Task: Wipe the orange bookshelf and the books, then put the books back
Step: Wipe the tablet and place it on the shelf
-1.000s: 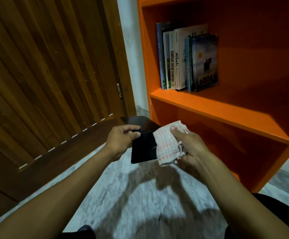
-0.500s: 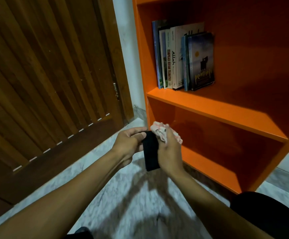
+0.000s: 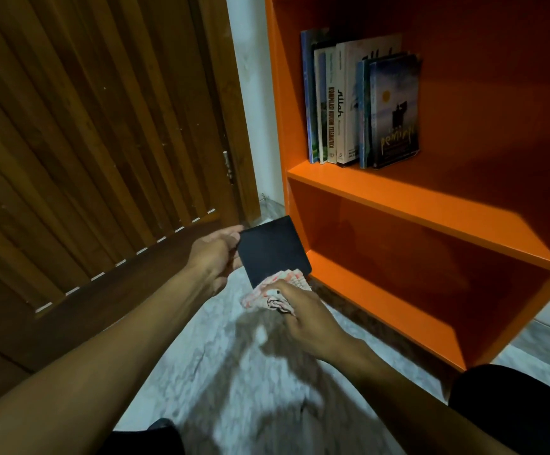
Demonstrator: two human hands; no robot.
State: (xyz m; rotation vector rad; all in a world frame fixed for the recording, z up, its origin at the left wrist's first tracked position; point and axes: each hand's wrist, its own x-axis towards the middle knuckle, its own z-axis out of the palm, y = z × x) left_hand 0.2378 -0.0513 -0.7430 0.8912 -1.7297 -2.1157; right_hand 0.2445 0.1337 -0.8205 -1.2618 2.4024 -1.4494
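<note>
left hand (image 3: pixel 216 256): fingers pinch the left edge of a black book (image 3: pixel 272 251), held in the air above the floor (image 3: pixel 234 372), in front of the bottom shelf
right hand (image 3: pixel 303 315): fingers bunch a cloth (image 3: pixel 275 292), pressed to the book's lower edge
bookshelf (image 3: pixel 431 208): orange, row of books (image 3: pixel 362 106) upright on the middle shelf, far left
door (image 3: pixel 86 142): wooden, left of bookshelf

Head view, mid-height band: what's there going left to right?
Brown slatted wooden door → left hand → flat black book it grips → orange bookshelf with its row of upright books. The right hand, holding a red-and-white checked cloth, overlaps the black book from below, so it is left out.
</note>
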